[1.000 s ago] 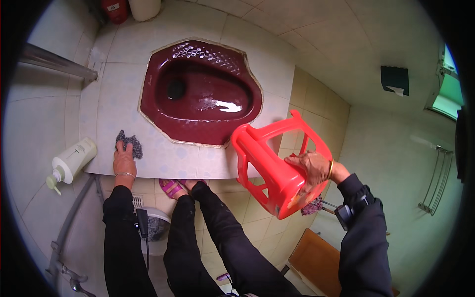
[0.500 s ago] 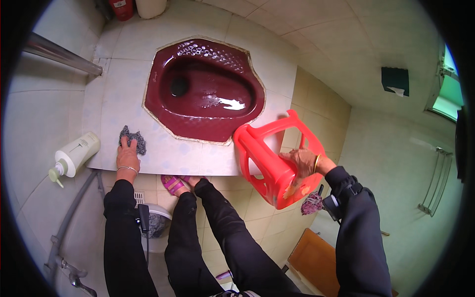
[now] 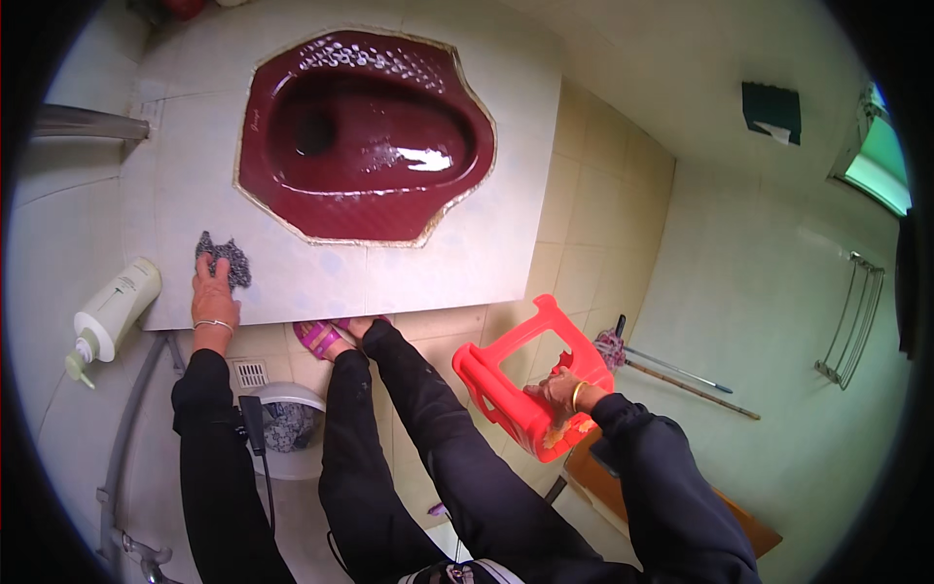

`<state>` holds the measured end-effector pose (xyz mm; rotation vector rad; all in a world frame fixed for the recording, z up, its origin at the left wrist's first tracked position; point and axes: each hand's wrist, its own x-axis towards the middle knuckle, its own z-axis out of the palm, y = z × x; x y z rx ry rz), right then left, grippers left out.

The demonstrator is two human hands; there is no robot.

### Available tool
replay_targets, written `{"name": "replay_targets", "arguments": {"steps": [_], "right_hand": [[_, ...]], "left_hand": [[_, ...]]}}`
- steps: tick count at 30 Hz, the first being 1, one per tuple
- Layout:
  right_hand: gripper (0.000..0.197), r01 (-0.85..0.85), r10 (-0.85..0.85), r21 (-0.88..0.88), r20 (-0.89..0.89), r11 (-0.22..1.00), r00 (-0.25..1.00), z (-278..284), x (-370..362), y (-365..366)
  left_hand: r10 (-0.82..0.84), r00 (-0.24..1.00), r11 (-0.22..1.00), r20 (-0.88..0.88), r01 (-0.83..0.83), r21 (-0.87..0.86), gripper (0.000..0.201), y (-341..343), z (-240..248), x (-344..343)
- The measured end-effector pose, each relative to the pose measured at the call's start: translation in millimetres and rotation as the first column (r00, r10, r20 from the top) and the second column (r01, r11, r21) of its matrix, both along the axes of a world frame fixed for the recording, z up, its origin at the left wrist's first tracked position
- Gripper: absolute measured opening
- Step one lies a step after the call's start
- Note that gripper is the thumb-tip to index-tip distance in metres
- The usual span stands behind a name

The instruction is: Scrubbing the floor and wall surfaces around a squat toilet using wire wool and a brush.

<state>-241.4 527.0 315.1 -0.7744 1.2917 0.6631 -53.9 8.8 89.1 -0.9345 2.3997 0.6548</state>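
Observation:
A red plastic stool point(image 3: 511, 389), tipped on its side, hangs off the floor with my right hand point(image 3: 562, 393) gripping it. Worn yellowish patches mark the stool near my fingers. On the raised white tiled platform point(image 3: 302, 282), my left hand point(image 3: 214, 297) presses a crumpled grey rag point(image 3: 226, 261) with its fingers, near the front left edge. Beyond it lies a dark red squat toilet pan point(image 3: 370, 146), wet and shiny. A white pump bottle point(image 3: 115, 310) with a pale green pump leans at the left, close to my left hand.
A whitish bucket point(image 3: 287, 467) with grey material inside stands below the platform, near a floor drain point(image 3: 250, 374). A metal pipe point(image 3: 88, 122) juts in at the left. Mop handles point(image 3: 681, 374) lean at the right, under a wire rack point(image 3: 849, 321). An orange-brown board point(image 3: 623, 487) lies behind my right arm.
My right hand has carried the stool away from the platform, toward me and lower. My left hand stays on the rag at nearly the same tile spot. The whole view has shifted.

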Motion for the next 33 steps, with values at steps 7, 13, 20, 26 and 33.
{"name": "replay_targets", "arguments": {"steps": [7, 13, 20, 26, 33], "right_hand": [[0.118, -0.06, 0.056, 0.077, 0.06, 0.995, 0.997, -110, 28, 53], [0.12, 0.048, -0.045, 0.054, -0.055, 0.997, 0.997, -154, 35, 34], [0.122, 0.087, -0.085, 0.046, -0.04, 0.995, 0.996, -133, 45, 28], [0.123, 0.145, -0.138, 0.086, -0.084, 0.986, 0.987, -102, 46, 40], [0.124, 0.159, -0.142, 0.11, -0.144, 0.981, 0.979, -35, 29, 49]], "left_hand": [[-0.046, 0.997, 0.995, -0.067, 0.04, -0.089, 0.066, -5, 4, 11], [-0.054, 0.995, 0.993, -0.082, 0.045, -0.11, 0.064, -1, 12, 12], [-0.016, 0.999, 0.999, 0.038, 0.017, -0.038, 0.065, -5, 14, 10], [-0.013, 0.999, 1.0, 0.044, 0.012, 0.012, 0.067, -10, 19, -3], [-0.005, 0.999, 0.999, 0.052, 0.004, 0.033, 0.062, -8, 17, 0]]}}
